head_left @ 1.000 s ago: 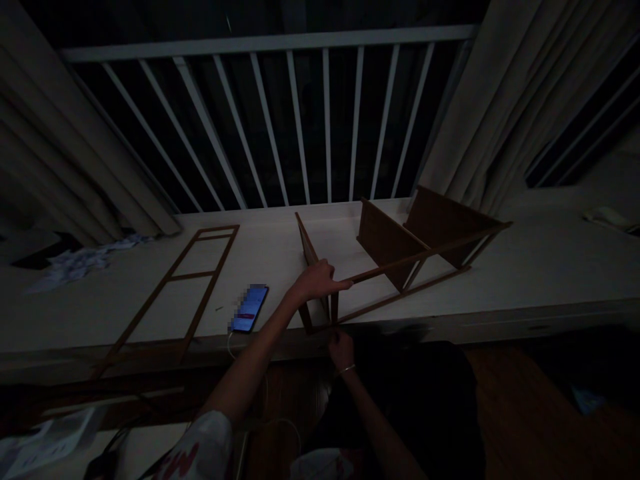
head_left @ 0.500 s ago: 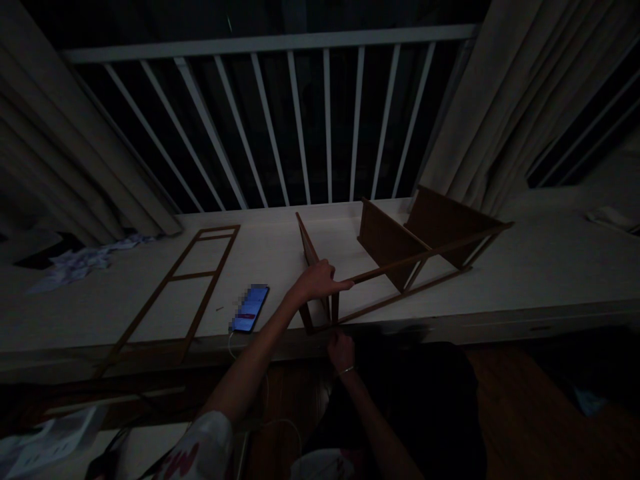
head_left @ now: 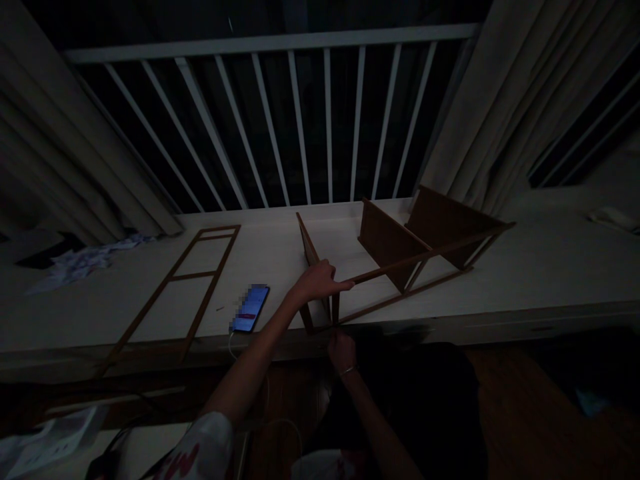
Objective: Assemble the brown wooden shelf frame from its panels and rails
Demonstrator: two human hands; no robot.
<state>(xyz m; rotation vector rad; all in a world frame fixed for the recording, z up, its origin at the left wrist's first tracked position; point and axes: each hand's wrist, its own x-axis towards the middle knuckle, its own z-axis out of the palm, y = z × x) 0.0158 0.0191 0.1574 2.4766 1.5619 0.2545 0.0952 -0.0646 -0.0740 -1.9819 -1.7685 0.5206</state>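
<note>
A brown wooden shelf unit (head_left: pixel 390 267) lies on its side on the pale ledge, its boards standing up between the rails. My left hand (head_left: pixel 319 281) is closed over the unit's near left corner, thumb stretched along the upper rail. Just below that corner, by the lower rail's end, is my right hand (head_left: pixel 343 351), its fingers curled together. What those fingers hold, if anything, is hidden in the dark. To the left, a second flat wooden frame (head_left: pixel 193 275) with crossbars lies partly over the ledge's front edge. A lit phone (head_left: pixel 251 309) with a cable rests between frame and unit.
White railings (head_left: pixel 327 127) stand behind the ledge (head_left: pixel 480 293), with curtains (head_left: pixel 480 113) at both sides. Crumpled papers (head_left: pixel 85 263) lie at the far left. At lower left is a pale surface (head_left: pixel 155 447) with a clear plastic package (head_left: pixel 55 433). The room is dim.
The view has shifted very slightly. Both hands and the shelf unit stay in nearly the same place, with no visible change of grip.
</note>
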